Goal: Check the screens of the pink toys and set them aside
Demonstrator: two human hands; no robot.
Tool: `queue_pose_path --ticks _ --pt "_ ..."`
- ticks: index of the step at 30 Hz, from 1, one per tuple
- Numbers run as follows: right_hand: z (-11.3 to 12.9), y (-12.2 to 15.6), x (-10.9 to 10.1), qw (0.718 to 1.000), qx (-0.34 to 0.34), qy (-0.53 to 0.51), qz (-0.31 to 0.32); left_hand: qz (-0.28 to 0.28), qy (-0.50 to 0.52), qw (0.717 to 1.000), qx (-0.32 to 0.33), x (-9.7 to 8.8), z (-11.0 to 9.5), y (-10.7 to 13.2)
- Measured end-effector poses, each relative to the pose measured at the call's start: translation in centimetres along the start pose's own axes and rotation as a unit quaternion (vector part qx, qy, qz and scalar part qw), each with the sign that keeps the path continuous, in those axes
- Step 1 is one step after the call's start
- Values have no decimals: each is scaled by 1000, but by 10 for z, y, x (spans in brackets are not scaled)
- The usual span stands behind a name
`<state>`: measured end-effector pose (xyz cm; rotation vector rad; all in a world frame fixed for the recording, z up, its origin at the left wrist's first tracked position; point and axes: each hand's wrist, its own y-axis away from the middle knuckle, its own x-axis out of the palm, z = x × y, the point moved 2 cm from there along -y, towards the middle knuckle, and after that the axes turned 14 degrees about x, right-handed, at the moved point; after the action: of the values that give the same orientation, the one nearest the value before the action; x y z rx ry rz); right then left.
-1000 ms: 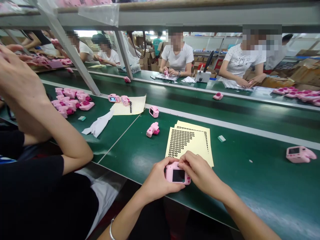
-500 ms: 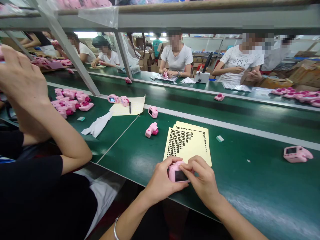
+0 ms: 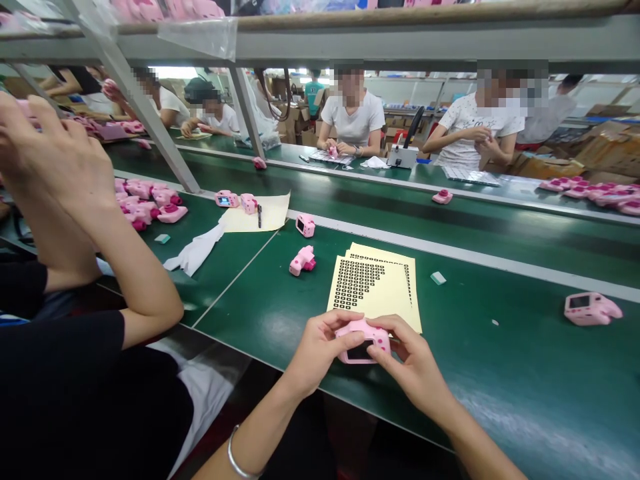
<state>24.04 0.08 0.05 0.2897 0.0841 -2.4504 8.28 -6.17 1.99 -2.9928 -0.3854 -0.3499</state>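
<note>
Both my hands hold a pink toy camera (image 3: 364, 328) above the near edge of the green bench, its dark screen turned toward me. My left hand (image 3: 319, 347) grips the left side, with the thumb lying on the screen. On the right side my right hand (image 3: 411, 353) is closed, its thumb at the screen's right edge and the fingers over the top and behind. Just beyond lie yellow sticker sheets (image 3: 390, 293) with rows of small black square stickers. Two more pink toy cameras, one on its side (image 3: 303, 261) and one upright (image 3: 305, 225), sit left of the sheets.
A co-worker's raised arm (image 3: 135, 267) fills the left side, near a pile of pink cameras (image 3: 145, 200). A white cloth (image 3: 197, 250) and a paper with a pen (image 3: 259, 216) lie there. Another camera (image 3: 593, 309) stands at right. A moving belt (image 3: 360, 190) runs behind; people sit opposite.
My right hand has shifted from pinching at the screen's top to gripping the camera's right side. My left thumb has moved onto the screen. Cameras on the far belt have shifted slightly right.
</note>
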Motion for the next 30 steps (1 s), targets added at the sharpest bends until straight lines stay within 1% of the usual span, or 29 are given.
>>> queue_pose_path --ticks 4,7,10,13,15,18,20,22,23,24,25,26,27,28,29,30 --pt "1 1 -1 1000 11 -24 5 12 22 1000 -7 0 -1 1" --pt "1 1 -1 998 31 -56 15 27 40 999 -17 -1 -2 0" --pt "-1 0 -2 994 57 -88 25 31 53 997 -49 -3 -2 -1" --pt "-3 -2 -2 993 66 -98 20 29 64 995 -77 -5 1 -4" --pt "-4 -3 -2 993 67 -99 15 25 68 994 -77 -4 3 -5" --pt "-6 -4 -2 992 74 -97 10 14 48 997 -50 0 7 -6" --pt "-8 -4 -3 991 83 -100 15 36 22 999 -33 4 7 -7" --pt "-11 -5 -10 990 92 -102 22 95 3 995 -31 5 5 -10" --pt "-14 -6 -18 991 96 -98 7 125 -16 992 -26 2 3 -14" --pt "-19 -7 -31 990 100 -90 -32 138 -55 989 -11 -5 0 -21" --pt "-25 -8 -48 988 103 -72 -94 129 -116 985 17 -17 -4 -31" --pt "-34 -7 -69 976 108 -44 -184 101 -197 974 57 -33 -9 -42" --pt "-45 -5 -94 950 113 -8 -290 41 -295 949 106 -53 -15 -55" --pt "-57 -2 -121 914 117 55 -386 -8 -376 915 146 -74 -20 -68" --pt "-71 3 -149 865 128 136 -466 -27 -427 888 168 -95 -24 -82" --pt "-85 7 -176 823 150 196 -512 -13 -450 877 167 -114 -26 -95"
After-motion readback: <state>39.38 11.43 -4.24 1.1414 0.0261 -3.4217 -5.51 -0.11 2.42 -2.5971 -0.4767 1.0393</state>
